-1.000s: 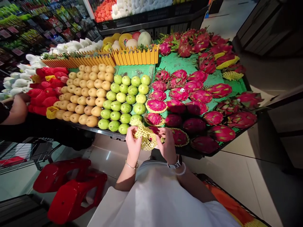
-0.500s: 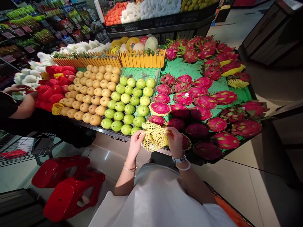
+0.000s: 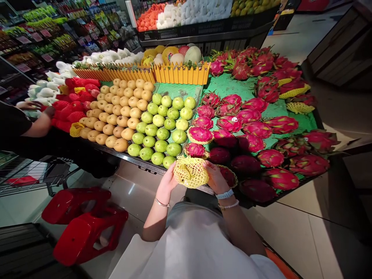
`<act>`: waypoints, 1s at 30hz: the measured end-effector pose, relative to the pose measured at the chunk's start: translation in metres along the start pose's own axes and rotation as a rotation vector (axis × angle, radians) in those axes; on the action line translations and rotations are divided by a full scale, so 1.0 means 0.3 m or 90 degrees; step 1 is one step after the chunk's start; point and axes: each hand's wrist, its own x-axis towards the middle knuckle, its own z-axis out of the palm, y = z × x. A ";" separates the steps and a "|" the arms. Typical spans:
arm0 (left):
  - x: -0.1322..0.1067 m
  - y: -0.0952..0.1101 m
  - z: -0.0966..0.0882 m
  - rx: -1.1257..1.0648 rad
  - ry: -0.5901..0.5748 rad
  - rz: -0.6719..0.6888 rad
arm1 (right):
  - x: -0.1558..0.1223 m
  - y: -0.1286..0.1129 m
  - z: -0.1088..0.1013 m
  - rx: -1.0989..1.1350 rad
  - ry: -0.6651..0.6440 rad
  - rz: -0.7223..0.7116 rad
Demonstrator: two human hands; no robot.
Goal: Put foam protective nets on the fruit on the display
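Note:
A yellow foam fruit net is held between my two hands at the front edge of the display. My left hand grips its left side, and my right hand has the right side. The net looks bunched into rounded folds; I cannot tell whether anything is inside. Just beyond it lie rows of green, guava-like fruit. A dragon fruit in a similar net sits behind the right hand, with several more dragon fruit spread to the right on green matting.
Round brown pears fill the left rows, beside red-netted fruit. A small orange fence divides the display. Another person's arm reaches in from the left, near a shopping cart. Red stools stand at lower left.
The net has gone from loosely spread and pulled up to a rounder, folded shape. My hands now cup its sides from lower down. The view has shifted slightly left.

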 end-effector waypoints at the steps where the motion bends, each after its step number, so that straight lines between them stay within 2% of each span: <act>1: -0.003 -0.001 0.001 -0.002 -0.004 0.014 | -0.003 -0.002 -0.001 0.045 -0.010 0.042; 4: -0.018 0.005 0.000 -0.008 -0.013 0.076 | -0.014 -0.013 -0.008 0.119 -0.025 0.131; 7: -0.037 0.017 -0.007 -0.005 -0.060 0.100 | -0.019 -0.031 -0.016 0.123 -0.013 0.151; 11: -0.058 0.026 -0.035 0.018 -0.126 0.099 | -0.020 -0.048 -0.025 0.115 -0.030 0.142; 14: -0.081 0.029 -0.059 0.057 -0.149 0.051 | -0.020 -0.047 -0.037 0.099 -0.035 0.111; 16: -0.098 0.030 -0.061 0.074 -0.182 0.029 | -0.021 -0.037 -0.048 0.082 -0.042 0.103; 18: -0.110 0.027 -0.053 0.079 -0.198 0.041 | -0.023 -0.022 -0.058 0.068 -0.059 0.099; 21: -0.112 0.009 -0.034 0.071 -0.175 0.096 | -0.029 0.010 -0.065 0.065 -0.091 0.088; 25: -0.097 -0.034 -0.026 0.012 -0.087 0.157 | -0.041 0.060 -0.055 0.107 -0.116 0.087; 28: -0.088 -0.058 -0.030 -0.066 -0.017 0.132 | -0.046 0.097 -0.040 0.148 -0.113 0.097; 30: -0.086 -0.062 -0.035 -0.115 0.002 0.090 | -0.042 0.116 -0.034 0.167 -0.096 0.096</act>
